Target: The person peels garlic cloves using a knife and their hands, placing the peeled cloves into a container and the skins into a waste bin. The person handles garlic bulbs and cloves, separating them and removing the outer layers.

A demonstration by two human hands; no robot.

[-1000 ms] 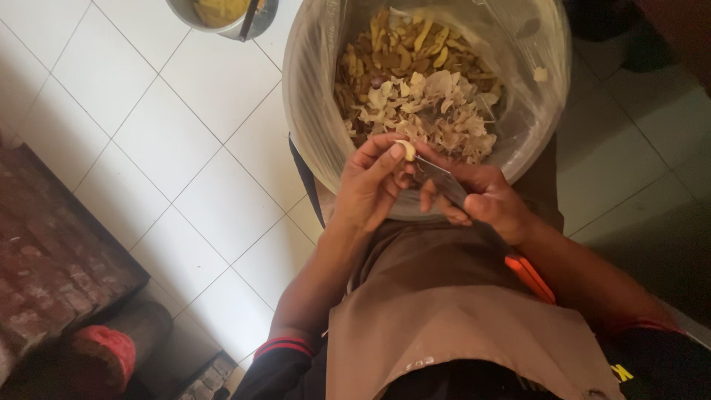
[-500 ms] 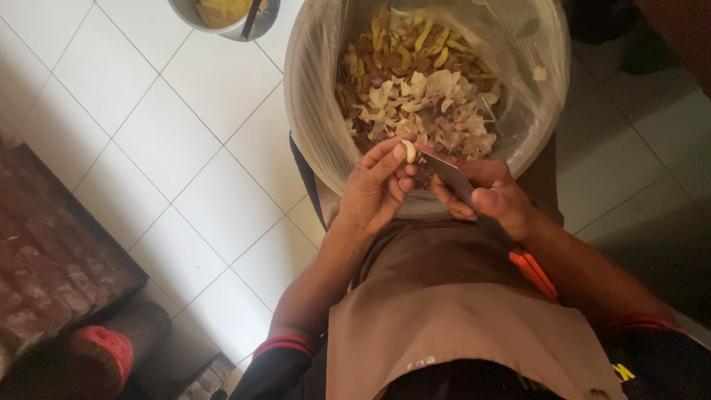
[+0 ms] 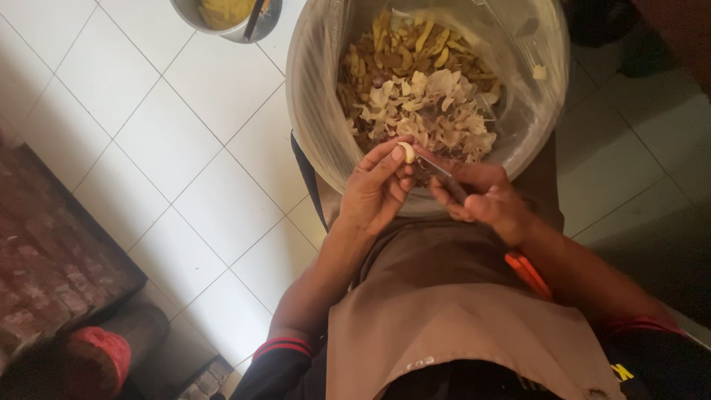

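A garlic clove [image 3: 406,152] is pinched between the thumb and fingertips of the left hand [image 3: 374,189], held just over the near rim of a plastic-lined bin [image 3: 315,111]. The right hand [image 3: 485,200] is closed around a small knife [image 3: 442,172], with the blade laid against the clove. Below them, the bin is filled with pale garlic skins [image 3: 437,111] and yellowish peelings [image 3: 404,44].

The clove is judged light, small, firm and slippery once bared; its papery skin is thin and tears easily. A hold at the two ends or flat sides, as the fingertips have it, is judged safest, with the fingers kept off the blade's path.

A brown apron [image 3: 452,311] is seen over the lap, an orange handle [image 3: 527,272] beside the right forearm. A metal bowl [image 3: 226,18] with a utensil in it stands on the white tiled floor [image 3: 148,148] at the top edge; a brick block [image 3: 52,259] lies at the left.

Against the earlier frames little is changed: the clove is still gripped by the left hand and the knife still by the right, with both hands shifted only slightly above the bin.
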